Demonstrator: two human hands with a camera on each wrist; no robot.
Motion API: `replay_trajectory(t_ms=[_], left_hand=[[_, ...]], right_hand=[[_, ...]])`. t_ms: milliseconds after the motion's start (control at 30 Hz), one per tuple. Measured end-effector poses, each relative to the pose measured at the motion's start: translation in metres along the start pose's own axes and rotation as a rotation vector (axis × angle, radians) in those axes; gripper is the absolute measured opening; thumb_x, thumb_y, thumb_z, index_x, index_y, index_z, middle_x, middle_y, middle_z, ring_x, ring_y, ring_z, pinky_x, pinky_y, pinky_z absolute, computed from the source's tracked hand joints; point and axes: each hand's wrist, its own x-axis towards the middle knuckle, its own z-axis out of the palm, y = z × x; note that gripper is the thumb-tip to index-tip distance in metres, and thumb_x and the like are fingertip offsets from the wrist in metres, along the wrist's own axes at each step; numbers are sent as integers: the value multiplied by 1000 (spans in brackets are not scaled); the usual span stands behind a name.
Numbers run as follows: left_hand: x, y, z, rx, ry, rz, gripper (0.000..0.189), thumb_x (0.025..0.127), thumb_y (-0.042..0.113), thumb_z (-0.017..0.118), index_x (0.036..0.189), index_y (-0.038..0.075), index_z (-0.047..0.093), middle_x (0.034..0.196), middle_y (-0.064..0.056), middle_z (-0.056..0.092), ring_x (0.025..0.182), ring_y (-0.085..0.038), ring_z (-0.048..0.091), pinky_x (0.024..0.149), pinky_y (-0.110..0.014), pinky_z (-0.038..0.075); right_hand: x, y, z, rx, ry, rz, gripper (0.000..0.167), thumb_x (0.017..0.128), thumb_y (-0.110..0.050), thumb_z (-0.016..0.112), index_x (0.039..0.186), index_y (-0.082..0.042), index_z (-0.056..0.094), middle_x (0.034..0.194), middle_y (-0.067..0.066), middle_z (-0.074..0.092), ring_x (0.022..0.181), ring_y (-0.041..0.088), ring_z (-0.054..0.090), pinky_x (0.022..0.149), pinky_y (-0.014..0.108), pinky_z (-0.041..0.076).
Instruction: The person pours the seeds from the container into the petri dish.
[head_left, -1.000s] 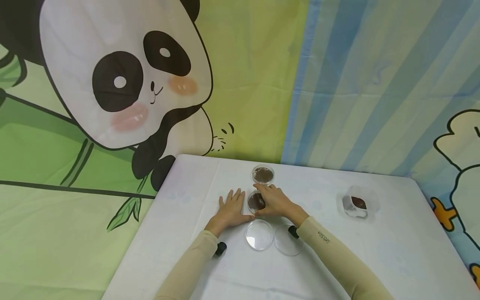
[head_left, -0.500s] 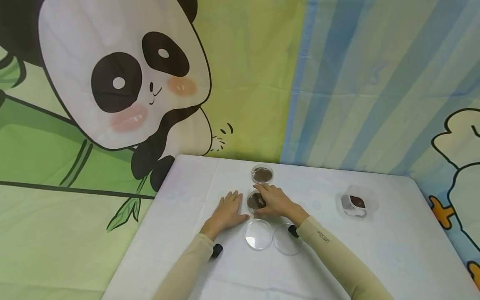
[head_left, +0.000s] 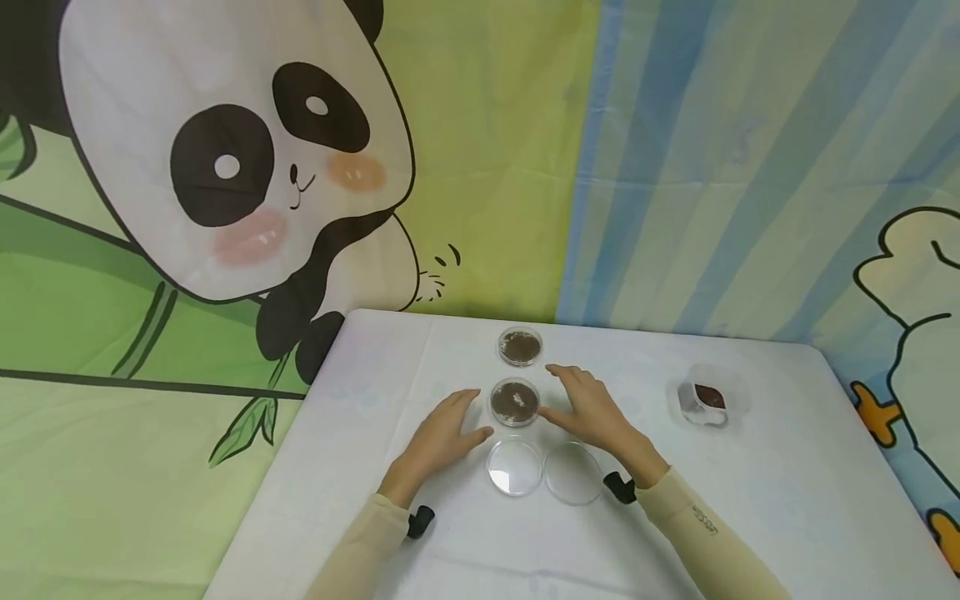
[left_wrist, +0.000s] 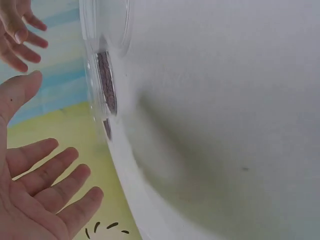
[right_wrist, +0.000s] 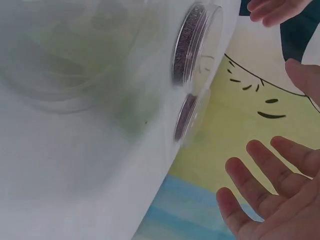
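Note:
Two clear petri dishes with dark brown soil-like stuff stand in line at the table's middle: a near dish and a far dish. My left hand is held to the left of the near dish, thumb and fingers spread, holding nothing. On the other side, my right hand is apart from the dish too, its fingers extended and nothing in its grasp. Just in front lie two clear round lids or dishes, a left one and a right one. Both wrist views show bare palms beside the soil-filled dishes.
A small clear plastic tub with some dark brown stuff stands on the right of the white table. Behind the table hangs a printed cloth with a panda.
My right hand has let go of the near dish and moved away to the right. My left hand has shifted left and nearer to me. The dishes stay in place.

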Motion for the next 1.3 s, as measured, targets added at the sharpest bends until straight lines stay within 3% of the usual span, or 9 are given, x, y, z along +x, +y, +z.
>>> replay_trajectory(t_ms=[300,533,867,1067,1300], left_hand=[[-23,13,6,-64,59,86,70,92,46,70,148,9,47,150,-9,47,138,-26,43,111,-44,37],[-36,17,15,-84,59,97,72,92,47,71,148,10,47,150,-8,47,138,-24,43,111,-43,37],[-43,16,24,-55,40,111,83,86,52,75,149,8,45,150,-5,46,138,-23,43,111,-42,37],[-43,14,28,-42,15,111,87,83,56,76,149,9,44,151,-4,46,138,-22,42,110,-42,37],[-43,14,30,-24,-12,121,93,79,57,79,150,10,44,151,-5,45,139,-22,41,109,-43,39]], right_hand=[[-60,16,-9,18,216,7,63,88,-27,79,138,1,53,125,16,62,116,37,57,92,60,44],[-91,33,-16,73,339,52,59,84,-12,82,135,2,55,123,17,61,110,36,57,86,56,44],[-107,69,-36,28,504,132,60,79,-3,82,130,10,54,120,27,59,109,45,51,87,59,41],[-112,86,-48,14,569,230,60,79,-2,82,129,13,52,121,32,54,107,50,46,86,59,37],[-117,104,-56,-94,695,281,60,73,2,85,123,16,55,119,39,49,110,58,40,91,66,29]])
